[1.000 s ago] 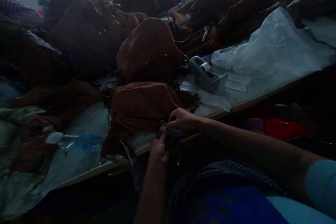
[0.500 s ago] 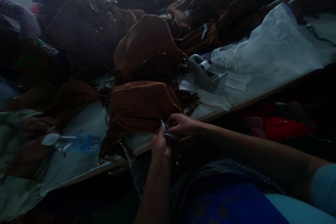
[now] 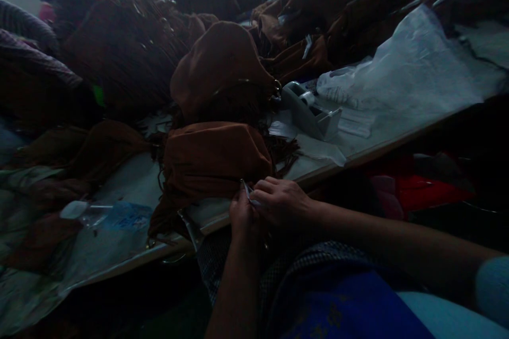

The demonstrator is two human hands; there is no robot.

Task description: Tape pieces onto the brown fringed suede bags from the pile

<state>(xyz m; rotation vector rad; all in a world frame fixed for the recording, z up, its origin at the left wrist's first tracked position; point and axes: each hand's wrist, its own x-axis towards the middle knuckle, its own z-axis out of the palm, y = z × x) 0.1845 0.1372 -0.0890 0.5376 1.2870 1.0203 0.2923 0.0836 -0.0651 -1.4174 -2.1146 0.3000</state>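
A grey tape dispenser [image 3: 308, 111] with a pale roll stands on the white-topped desk [image 3: 369, 143], just beside a crumpled translucent white plastic bag [image 3: 405, 63]. A transparent plastic water bottle [image 3: 107, 215] with a blue label lies on its side further left. Heaps of dark brown fringed suede bags [image 3: 127, 47] fill the desk's far side, and a bright red cloth [image 3: 429, 196] lies in shadow below the desk's edge.

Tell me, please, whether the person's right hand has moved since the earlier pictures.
Yes: the right hand has moved down in view, toward the person, and slightly rightward, judged against the grey metal tape dispenser.
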